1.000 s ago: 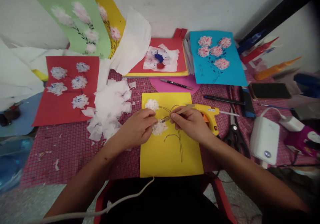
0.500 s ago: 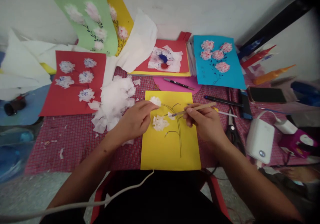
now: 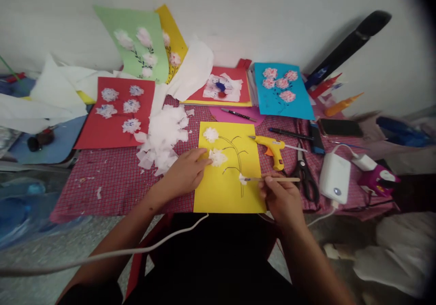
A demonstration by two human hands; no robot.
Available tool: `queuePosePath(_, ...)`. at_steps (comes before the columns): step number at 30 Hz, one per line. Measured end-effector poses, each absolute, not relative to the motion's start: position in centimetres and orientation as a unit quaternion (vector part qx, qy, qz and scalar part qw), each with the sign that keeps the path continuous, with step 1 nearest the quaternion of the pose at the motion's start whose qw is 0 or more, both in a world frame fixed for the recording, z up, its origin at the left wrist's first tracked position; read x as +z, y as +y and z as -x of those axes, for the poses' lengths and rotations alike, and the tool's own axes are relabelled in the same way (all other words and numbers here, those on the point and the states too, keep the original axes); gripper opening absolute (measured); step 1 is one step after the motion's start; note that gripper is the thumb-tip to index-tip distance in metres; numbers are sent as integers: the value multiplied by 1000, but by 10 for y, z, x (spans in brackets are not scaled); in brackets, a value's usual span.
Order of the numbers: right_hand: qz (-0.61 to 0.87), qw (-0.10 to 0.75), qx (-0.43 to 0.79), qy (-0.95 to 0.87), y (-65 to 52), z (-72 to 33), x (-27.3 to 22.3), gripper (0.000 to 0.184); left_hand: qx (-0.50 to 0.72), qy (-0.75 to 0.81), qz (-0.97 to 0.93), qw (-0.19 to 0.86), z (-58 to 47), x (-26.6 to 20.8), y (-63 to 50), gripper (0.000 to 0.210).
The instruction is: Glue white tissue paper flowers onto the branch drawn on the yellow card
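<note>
Right hand (image 3: 281, 199): grips wooden stick (image 3: 260, 179), white tissue piece (image 3: 242, 178) at its tip.
Left hand (image 3: 185, 171): at left edge of lower white flower (image 3: 218, 157); grip cannot be determined.
Yellow sheet (image 3: 218, 193): flat on tabletop (image 3: 116, 177), under the flower.

We wear a black top (image 3: 211, 264) with a short left sleeve (image 3: 91, 293). Our left hand (image 3: 185, 172) and right hand (image 3: 281, 200) are bare.

The yellow sheet (image 3: 216, 191) is looking like smooth, matt paper, the white flower (image 3: 218, 157) like rough, crumpled tissue. The stick (image 3: 255, 179) is resembling matt wood, the glue gun (image 3: 272, 142) smooth plastic; the worktop cover (image 3: 119, 177) is showing woven cloth.
</note>
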State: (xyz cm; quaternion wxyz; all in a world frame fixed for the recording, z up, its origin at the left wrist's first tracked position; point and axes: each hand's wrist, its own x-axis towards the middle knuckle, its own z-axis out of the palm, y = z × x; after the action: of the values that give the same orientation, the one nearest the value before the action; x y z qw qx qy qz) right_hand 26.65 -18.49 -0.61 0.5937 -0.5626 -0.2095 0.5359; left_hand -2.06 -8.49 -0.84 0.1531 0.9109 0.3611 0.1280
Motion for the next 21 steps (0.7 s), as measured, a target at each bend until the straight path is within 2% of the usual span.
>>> queuePosePath(7, 545, 612, 532, -215, -200, -269, -16, 25, 150, 388, -898, 144, 16, 1, -91, 46)
queuePosePath(13, 535, 615, 530, -234, -199, -267, -22, 26, 116, 308, -937, 120, -21, 7, -74, 51)
queuePosePath(21, 511, 621, 541, -246, -203, -269, -24, 24, 71, 287, -950, 102, -20, 6, -55, 36)
